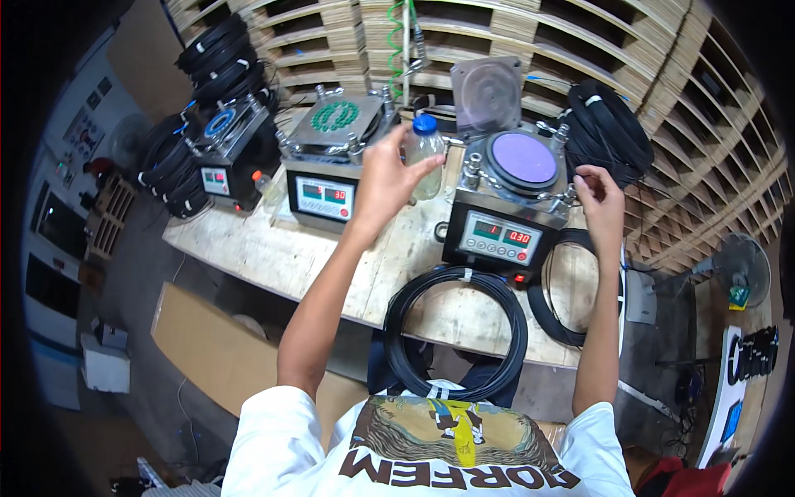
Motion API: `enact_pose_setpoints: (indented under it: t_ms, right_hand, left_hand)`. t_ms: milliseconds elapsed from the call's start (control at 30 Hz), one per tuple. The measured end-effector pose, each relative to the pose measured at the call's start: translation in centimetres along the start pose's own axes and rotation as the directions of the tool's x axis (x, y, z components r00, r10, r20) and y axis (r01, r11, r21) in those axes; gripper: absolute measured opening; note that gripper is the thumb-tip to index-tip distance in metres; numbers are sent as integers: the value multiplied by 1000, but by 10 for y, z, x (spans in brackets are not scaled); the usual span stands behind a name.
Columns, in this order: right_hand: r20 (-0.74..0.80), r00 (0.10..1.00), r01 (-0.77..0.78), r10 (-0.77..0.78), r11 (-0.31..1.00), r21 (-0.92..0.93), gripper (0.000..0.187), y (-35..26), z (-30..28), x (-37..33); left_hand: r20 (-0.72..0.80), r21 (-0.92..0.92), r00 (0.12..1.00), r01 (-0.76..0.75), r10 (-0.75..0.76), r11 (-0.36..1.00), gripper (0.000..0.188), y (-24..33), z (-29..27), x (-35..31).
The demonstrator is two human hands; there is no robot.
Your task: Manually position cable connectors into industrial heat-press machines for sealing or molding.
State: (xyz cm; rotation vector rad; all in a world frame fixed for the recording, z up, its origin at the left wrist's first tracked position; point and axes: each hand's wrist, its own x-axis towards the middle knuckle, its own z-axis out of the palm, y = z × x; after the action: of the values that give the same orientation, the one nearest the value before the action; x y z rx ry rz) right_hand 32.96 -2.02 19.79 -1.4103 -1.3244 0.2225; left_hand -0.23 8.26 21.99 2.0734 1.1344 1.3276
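The left hand (pixel 383 176) is raised above a rough, pale wooden table (pixel 248 244), its fingers curled around a clear plastic bottle (pixel 424 157) with a blue screw cap; the bottle stands upright in the grip, hovering between two boxy machines. The right hand (pixel 598 195) rests at the right edge of the nearest machine (pixel 505 211), fingers bent and pinched together on a metal fitting at its rim; whether they clamp it firmly cannot be told.

This machine is a dark metal box with a flat, round purple disc (pixel 523 160) set in its top, ringed by shiny metal posts, and a square grey lid (pixel 487 93) hinged upright behind it. Its slanted front panel carries red digit displays and small round buttons. To the left sits a second machine (pixel 327 161) of the same build, its top plate holding a ring of green pieces, and further left a third (pixel 228 149) with a blue ring.

A smooth black coil of tubing (pixel 455 331) lies at the table's near edge, just below the nearest machine, bound with a white tie. Another black loop (pixel 563 306) lies beside it under the right forearm. Thicker bundles of black coils (pixel 609 128) sit behind the right hand, and more are stacked at the far left (pixel 219 54). Slatted wooden pallets (pixel 580 37) form the backdrop
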Motion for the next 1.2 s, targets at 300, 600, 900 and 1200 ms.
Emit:
enact_pose_setpoints:
  t_ms: [300,600,900,1200]
  right_hand:
    - [46,995,-83,85,996,-45,22,23,0,0]
    - [20,998,-56,58,996,-71,16,15,-3,0]
    - [101,987,138,-128,985,-103,20,-10,42,67]
    - [243,955,193,-168,978,-83,39,-33,107,201]
  left_hand:
    - [146,82,963,216,-226,973,65,-159,67,-59]
    - [-17,46,1000,26,-25,999,67,-138,69,-46]
    - [233,-178,972,33,10,983,43,-98,90,97]
    - [258,-112,964,-37,65,993,21,-96,119,125]
